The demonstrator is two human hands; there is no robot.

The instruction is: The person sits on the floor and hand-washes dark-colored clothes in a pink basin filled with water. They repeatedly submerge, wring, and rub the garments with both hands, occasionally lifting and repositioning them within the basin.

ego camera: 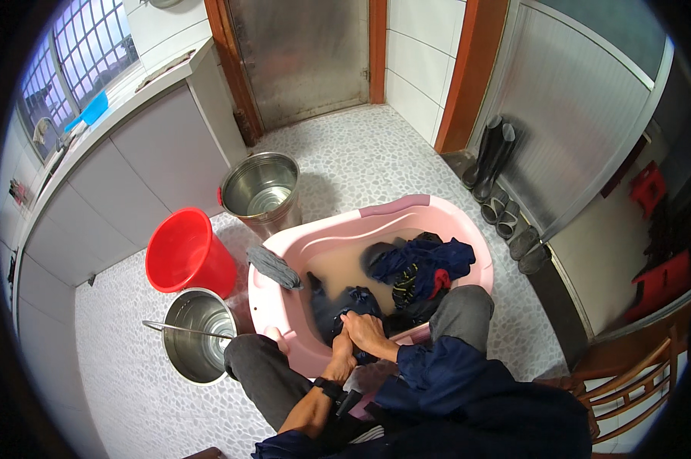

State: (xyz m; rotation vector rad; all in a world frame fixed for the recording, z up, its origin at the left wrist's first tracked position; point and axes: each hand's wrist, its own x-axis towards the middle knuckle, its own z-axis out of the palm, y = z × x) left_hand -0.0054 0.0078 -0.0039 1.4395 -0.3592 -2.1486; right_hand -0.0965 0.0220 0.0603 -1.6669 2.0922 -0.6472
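Note:
Both hands are close together at the near side of a pink plastic tub (268, 312), gripping a wet dark blue garment (361, 299). My right hand (364, 331) lies over the front of my left hand (344, 351), so the left fingertips are partly hidden. Part of the garment trails into cloudy, greyish-brown water (340, 259). Farther right in the tub sits a heap of wet dark clothes (423, 261), with a red piece of cloth (441, 280) showing among them. A twisted grey cloth (274, 267) hangs over the tub's left rim.
Left of the tub stand a red plastic bucket (179, 249) and two steel buckets (176, 338), (248, 172) holding clear water. Black rubber boots (495, 158) and several slippers (523, 246) line the right wall. A wooden chair (632, 390) is at the lower right.

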